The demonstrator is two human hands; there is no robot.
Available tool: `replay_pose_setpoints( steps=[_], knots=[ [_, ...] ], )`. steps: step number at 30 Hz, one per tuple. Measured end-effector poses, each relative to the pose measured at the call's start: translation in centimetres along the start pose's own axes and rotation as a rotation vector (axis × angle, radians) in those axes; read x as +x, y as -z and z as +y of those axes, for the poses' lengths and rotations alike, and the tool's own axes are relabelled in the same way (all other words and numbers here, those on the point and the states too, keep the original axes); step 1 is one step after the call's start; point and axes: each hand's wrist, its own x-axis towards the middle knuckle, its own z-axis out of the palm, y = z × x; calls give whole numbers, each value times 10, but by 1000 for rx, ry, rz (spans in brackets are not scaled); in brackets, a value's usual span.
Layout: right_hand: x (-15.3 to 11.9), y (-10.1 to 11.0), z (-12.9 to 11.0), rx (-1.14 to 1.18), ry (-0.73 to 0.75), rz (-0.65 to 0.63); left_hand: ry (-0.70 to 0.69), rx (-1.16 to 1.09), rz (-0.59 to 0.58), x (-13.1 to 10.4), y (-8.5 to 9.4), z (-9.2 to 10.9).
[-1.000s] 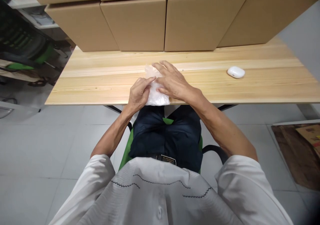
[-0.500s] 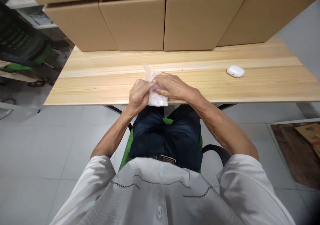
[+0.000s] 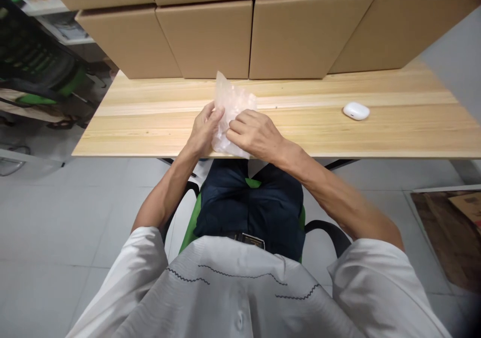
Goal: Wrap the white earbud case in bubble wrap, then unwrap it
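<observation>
1. Several cardboard boxes stand at the far side, stacked at least two high, their plain faces toward the person.
2. One pale wooden bench carries them and runs across the view to the person's lap.
3. One sheet or bag of translucent plastic is at the near edge of the bench. The handling looks partway through: its upper part is spread out, with one corner pointing up, while the lower part is crumpled and so probably not finished with. Whether it contains anything, I cannot tell. It lies between the two hands, touching both, and I cannot tell whether it rests on the wood or is lifted.
4. Right grip: fingers curled, thumb and forefinger seemingly pinching the plastic at its right side.
5. Left grip: thumb against the plastic's left margin, fingers mostly behind, apparently pinching that edge.
6. One small white case lies well apart, beyond the right grip, untouched.
</observation>
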Motion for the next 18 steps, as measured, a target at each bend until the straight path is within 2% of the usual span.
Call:
replay_pose_setpoints(
  steps=[2, 4, 7, 10, 13, 18],
  knots=[
    [4, 6, -2, 16, 62, 13, 91, -38, -38, 8, -7, 9],
    [8, 12, 1, 25, 82, 7, 96, -82, -32, 16, -15, 18],
    [10, 18, 10, 35, 43, 9, 17, -177, -19, 24, -25, 31],
    [9, 18, 21, 44, -13, 50, -76, -202, -69, 25, -33, 41],
    [7, 14, 23, 2, -45, 38, -137, -189, -136, 22, -38, 42],
    [3, 4, 17, -168, -26, -109, -164, -95, -165, 18, -37, 33]
  ],
)
